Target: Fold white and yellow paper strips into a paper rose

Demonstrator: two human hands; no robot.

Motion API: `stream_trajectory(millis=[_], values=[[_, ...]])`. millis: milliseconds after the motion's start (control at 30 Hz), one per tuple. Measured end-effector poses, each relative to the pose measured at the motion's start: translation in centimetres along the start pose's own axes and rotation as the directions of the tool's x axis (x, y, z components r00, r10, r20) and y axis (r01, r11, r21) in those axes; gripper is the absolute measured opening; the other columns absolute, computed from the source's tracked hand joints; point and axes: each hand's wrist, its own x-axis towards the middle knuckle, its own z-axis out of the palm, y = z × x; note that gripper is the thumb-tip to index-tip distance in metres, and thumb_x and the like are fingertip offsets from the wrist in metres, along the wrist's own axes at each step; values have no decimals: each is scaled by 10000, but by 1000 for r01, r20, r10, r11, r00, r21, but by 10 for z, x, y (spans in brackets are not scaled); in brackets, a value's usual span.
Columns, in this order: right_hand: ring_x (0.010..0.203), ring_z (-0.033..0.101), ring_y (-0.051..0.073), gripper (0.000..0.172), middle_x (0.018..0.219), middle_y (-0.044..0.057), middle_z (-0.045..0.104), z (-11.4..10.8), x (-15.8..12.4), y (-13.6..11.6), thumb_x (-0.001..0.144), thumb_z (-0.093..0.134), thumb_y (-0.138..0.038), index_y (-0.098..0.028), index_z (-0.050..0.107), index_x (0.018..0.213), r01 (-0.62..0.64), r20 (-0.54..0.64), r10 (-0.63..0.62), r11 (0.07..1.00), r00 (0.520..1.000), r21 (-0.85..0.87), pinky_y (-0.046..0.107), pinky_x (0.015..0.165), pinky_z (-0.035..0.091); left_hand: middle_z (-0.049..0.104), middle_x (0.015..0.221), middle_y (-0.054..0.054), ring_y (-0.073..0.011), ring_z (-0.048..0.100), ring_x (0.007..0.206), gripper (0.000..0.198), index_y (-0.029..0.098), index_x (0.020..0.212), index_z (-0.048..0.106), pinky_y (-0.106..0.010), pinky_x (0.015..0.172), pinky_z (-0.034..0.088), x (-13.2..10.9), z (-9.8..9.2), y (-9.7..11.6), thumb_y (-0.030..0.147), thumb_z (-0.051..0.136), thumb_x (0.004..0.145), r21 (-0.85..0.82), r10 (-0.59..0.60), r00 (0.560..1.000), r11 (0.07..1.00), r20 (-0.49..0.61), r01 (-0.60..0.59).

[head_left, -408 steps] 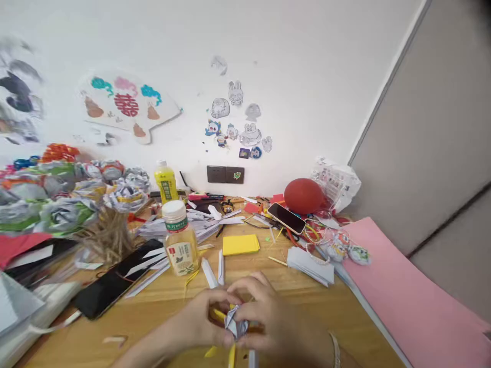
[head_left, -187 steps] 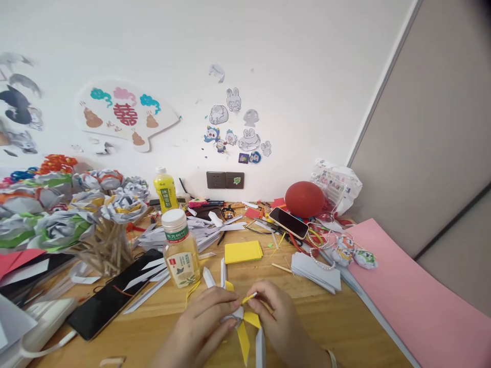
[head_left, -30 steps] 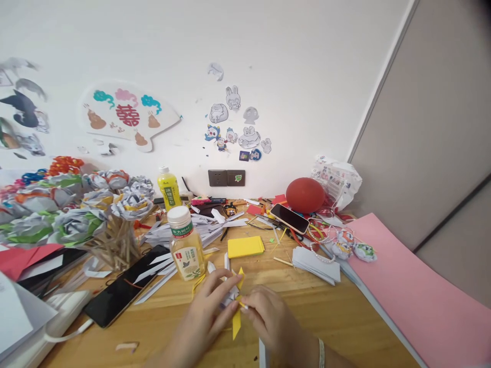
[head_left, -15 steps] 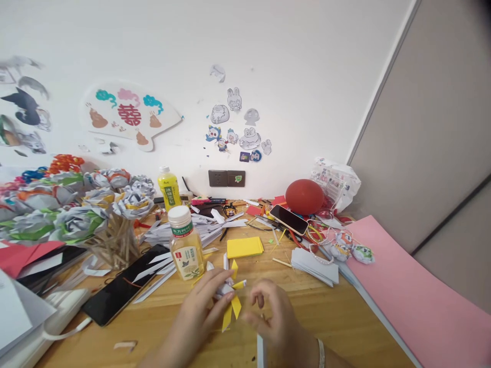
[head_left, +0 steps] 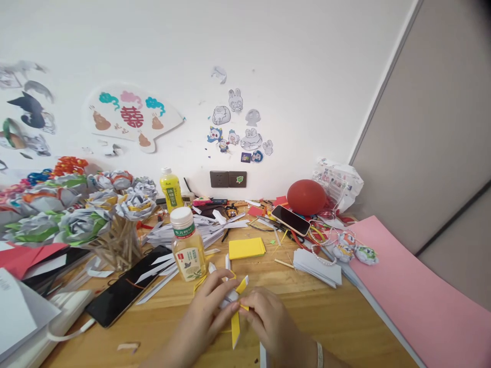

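My left hand [head_left: 213, 301] is closed around a paper flower [head_left: 235, 327] whose yellow paper strips stick out past the fingers; its white paper centre is partly covered by that hand. My right hand [head_left: 266, 314] pinches the tip of one yellow strip, close beside the left fingertips. A pile of yellow paper [head_left: 246, 248] lies on the table just beyond both hands. To the left of it stands a bottle of pale yellow drink [head_left: 188, 255] with a white cap.
Paper flowers on sticks [head_left: 86, 225] crowd the left side, near a dark phone [head_left: 123, 294]. Cut white paper [head_left: 317, 267], a second phone [head_left: 290, 221], a red balloon [head_left: 306, 197] and a pink sheet [head_left: 414, 291] lie on the right. A yellow bottle [head_left: 171, 190] stands at the back.
My right hand has moved left to the paper flower and closed on a yellow strip. The flower has turned a little in my left hand. The view has shifted slightly.
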Motion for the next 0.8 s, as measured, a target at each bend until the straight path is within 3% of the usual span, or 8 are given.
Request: stream_trajectory(millis=[67, 167, 267, 333, 433, 567, 800], values=[[694, 596, 151, 197, 774, 37, 634, -2, 0, -1, 953, 336, -283, -195, 511, 939, -58, -3, 59, 997, 998, 59, 249, 634, 481, 607, 1090, -99, -221, 585, 1008, 225, 235, 1036, 618, -292, 831, 498, 1, -1, 0, 270, 544, 826, -4, 6, 1000, 1000, 15, -6], [635, 574, 145, 240, 754, 32, 610, -3, 0, -2, 936, 355, -375, -184, 470, 1024, -115, -42, 120, 987, 992, 110, 246, 599, 473, 646, 959, -81, -212, 619, 906, 171, 214, 929, 640, -290, 775, 513, 4, 0, 0, 297, 521, 837, -22, -84, 995, 996, -47, 83], [597, 541, 169, 338, 699, 31, 586, -1, -1, -3, 889, 396, -497, -184, 495, 967, 19, 9, -19, 1000, 1000, -2, 271, 550, 446, 660, 848, -58, -201, 632, 778, 181, 200, 846, 631, -279, 671, 521, 5, 4, 1, 334, 510, 837, -51, -215, 970, 976, -112, 211], [620, 546, 181, 284, 708, 47, 597, 1, 1, -3, 928, 347, -411, -183, 517, 933, 99, 83, -92, 991, 992, -89, 278, 552, 439, 658, 812, -43, -186, 626, 707, 176, 202, 870, 620, -258, 604, 512, 4, 5, 2, 338, 513, 835, -75, -256, 961, 966, -106, 249], [636, 557, 165, 257, 714, 45, 607, 1, 2, -4, 960, 274, -242, -182, 523, 935, 55, 48, -50, 993, 998, -107, 261, 574, 447, 650, 876, -58, -186, 620, 744, 174, 203, 928, 609, -247, 602, 506, 4, 6, 5, 323, 533, 828, -107, -204, 977, 975, -59, 197], [614, 563, 146, 240, 691, 31, 613, -1, 0, -4, 963, 284, -235, -184, 516, 925, 42, -31, -44, 996, 999, -77, 243, 572, 458, 636, 885, -69, -190, 607, 830, 139, 196, 886, 612, -264, 702, 502, 5, 6, 5, 285, 513, 845, -138, -116, 993, 984, -36, 110], [662, 586, 153, 210, 735, 44, 623, -2, -3, -3, 950, 311, -210, -183, 514, 1000, 30, -34, -29, 1000, 999, 2, 248, 614, 488, 632, 896, -76, -196, 607, 854, 188, 194, 869, 616, -282, 733, 506, 3, 2, 5, 248, 436, 873, -107, -132, 990, 986, -56, 126]])
